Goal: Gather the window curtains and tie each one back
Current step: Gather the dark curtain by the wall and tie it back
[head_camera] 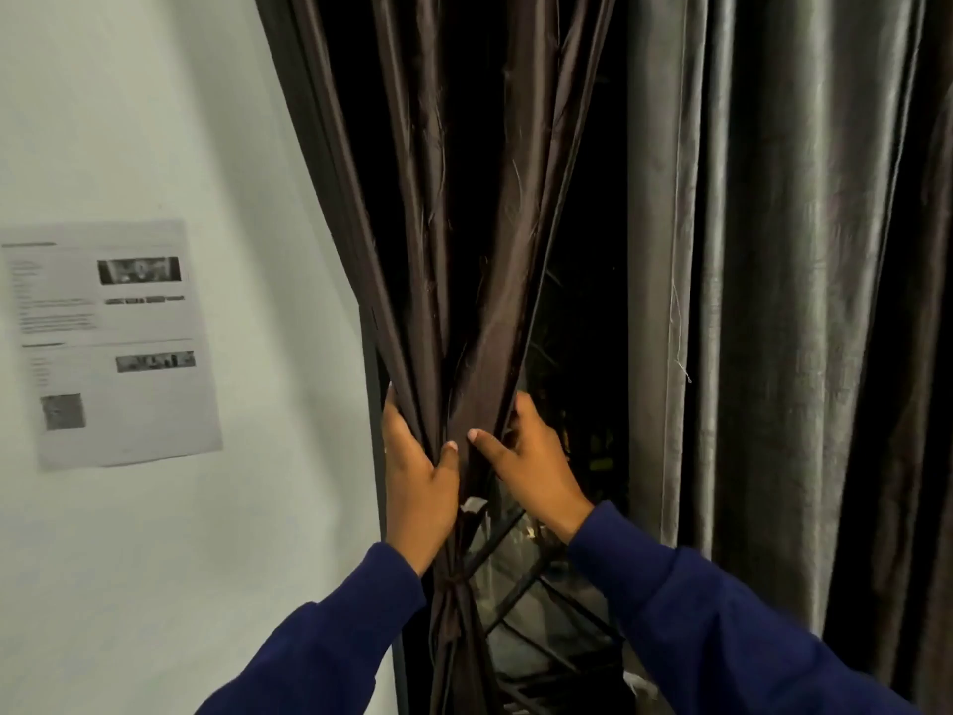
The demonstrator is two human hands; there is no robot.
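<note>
The glossy dark-brown satin curtain [454, 240] is bunched into a narrow column at the left edge of the window, beside the white wall [154, 121]. Step in hand, as judged: gathering, not yet tying at hand height; lower down, a knot or band [453, 590] appears to cinch the fabric already.

The left hand [417, 487] is wrapped around the bundle's left side, thumb pressed on the front folds. The right hand [531, 467] is closed on the right side, thumb on the front; its fingers are hidden behind the cloth.

The grey velvet curtain [773, 301] hangs loose to the right, untouched. Next, a tie would be needed around the bundle; none is seen in either hand.
</note>
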